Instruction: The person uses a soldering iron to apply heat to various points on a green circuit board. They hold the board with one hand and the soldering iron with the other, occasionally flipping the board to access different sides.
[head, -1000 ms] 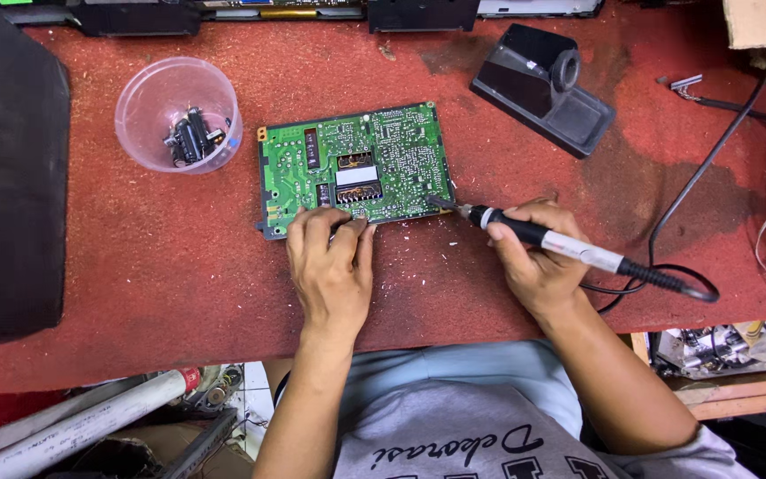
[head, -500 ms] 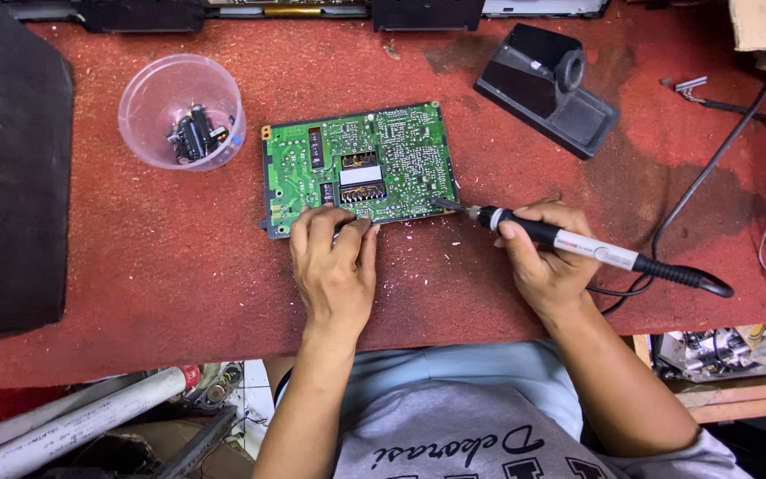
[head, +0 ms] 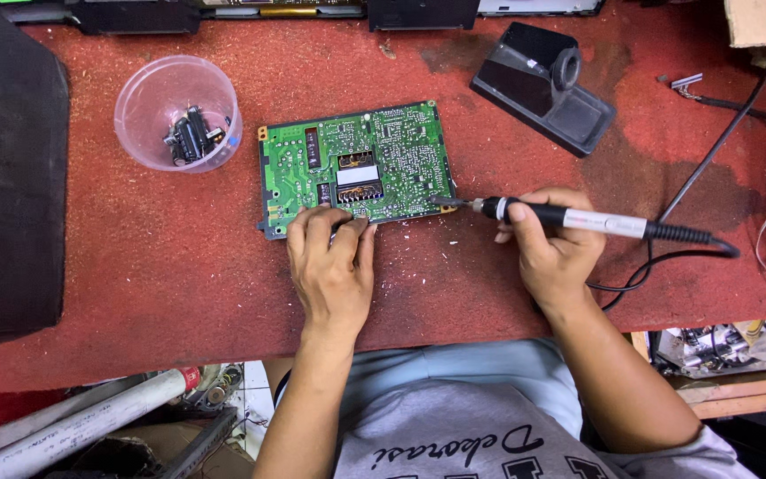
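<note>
Only one feed on my end: a head-worn cam looking almost straight down at the red bench top [head: 179,293] from above the wearer's chest. It sits fairly close, so the bench fills most of the picture, with the near edge and the wearer's shirt [head: 463,417] at the bottom. No second view to overlap with.

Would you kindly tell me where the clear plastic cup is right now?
In the head view, the clear plastic cup stands upper left on the red table, just left of the green circuit board and beyond the left hand.
</note>
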